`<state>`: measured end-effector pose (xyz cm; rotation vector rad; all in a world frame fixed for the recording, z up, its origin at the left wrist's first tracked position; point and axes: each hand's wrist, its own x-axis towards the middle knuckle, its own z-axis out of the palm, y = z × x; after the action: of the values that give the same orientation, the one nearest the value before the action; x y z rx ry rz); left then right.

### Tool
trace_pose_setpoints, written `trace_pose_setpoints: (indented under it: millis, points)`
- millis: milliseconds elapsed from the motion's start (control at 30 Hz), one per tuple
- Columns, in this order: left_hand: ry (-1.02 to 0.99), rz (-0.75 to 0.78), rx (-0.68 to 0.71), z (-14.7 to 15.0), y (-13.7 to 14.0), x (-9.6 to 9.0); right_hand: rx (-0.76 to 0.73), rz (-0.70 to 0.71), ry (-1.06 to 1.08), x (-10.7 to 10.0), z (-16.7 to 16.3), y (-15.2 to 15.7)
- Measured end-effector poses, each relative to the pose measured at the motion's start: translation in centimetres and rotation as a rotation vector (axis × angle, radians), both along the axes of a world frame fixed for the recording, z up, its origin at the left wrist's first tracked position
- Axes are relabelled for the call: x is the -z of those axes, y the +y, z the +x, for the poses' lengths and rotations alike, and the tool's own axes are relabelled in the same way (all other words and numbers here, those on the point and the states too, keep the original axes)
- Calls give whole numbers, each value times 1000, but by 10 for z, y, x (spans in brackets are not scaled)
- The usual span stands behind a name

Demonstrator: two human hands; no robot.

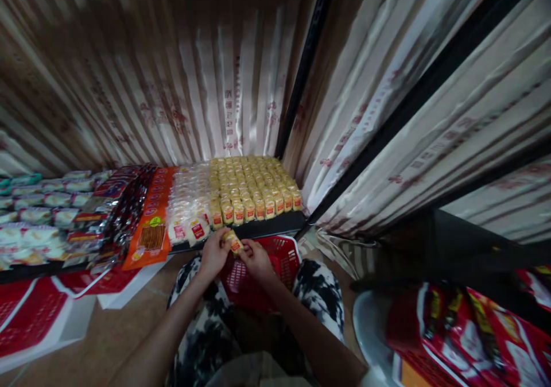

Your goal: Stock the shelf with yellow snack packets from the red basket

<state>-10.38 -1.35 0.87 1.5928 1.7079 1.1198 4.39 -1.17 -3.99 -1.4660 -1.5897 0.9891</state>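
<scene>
Between my two hands is a small yellow wrapped snack pack (233,242) with a red label. My left hand (214,253) pinches its left end, and my right hand (257,259) grips its lower right side. Under the hands, between my knees, stands a red plastic basket (289,263) with a white handle; my arms hide part of its inside. Just beyond, on a black shelf (275,224), many matching yellow packs (253,189) stand in tight rows. Clear-wrapped white packs (189,203) with red labels adjoin them on the left.
Further left on the shelf are an orange snack bag (150,220), dark red packets (124,209) and white packs (38,240). Red-and-white boxes (38,312) sit below. At right, a basket holds red bags (477,329). Pleated curtains (241,100) and black posts (303,71) stand behind.
</scene>
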Motion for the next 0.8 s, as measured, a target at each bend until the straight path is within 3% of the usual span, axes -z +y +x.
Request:
trace_pose_setpoints:
  millis: [133,300,800]
  points:
    - [214,147,18,-6,20,-10,63,23,75,1,-20,19]
    - [381,204,67,-6,40,-14,60,50,184,4,-36,31]
    - [457,278,47,-9,57,10,63,184,154,11,-46,39]
